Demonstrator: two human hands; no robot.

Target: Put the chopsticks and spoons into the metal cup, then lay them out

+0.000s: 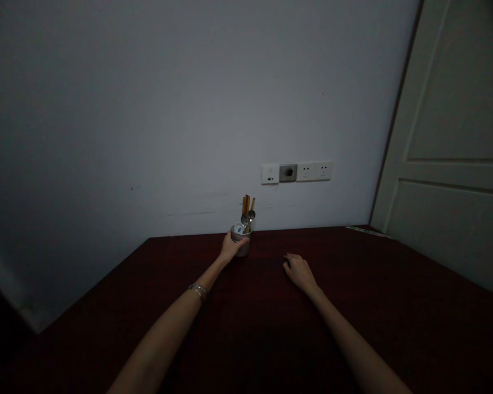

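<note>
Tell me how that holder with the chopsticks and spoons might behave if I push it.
The holder looks rigid, so it should keep its shape in the left hand. The chopsticks and spoons stick up past its rim, so a high push might tip it or rattle them.

gry cup [242, 250], dk red tbl [263, 312]

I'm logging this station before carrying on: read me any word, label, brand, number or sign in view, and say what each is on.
No text can be read.
White piece in the cup: a blue mark, too small to make out.
Wall plates: small dark shapes, no legible lettering.
Strip at the table's far edge: too blurred to tell if it bears print.
</note>
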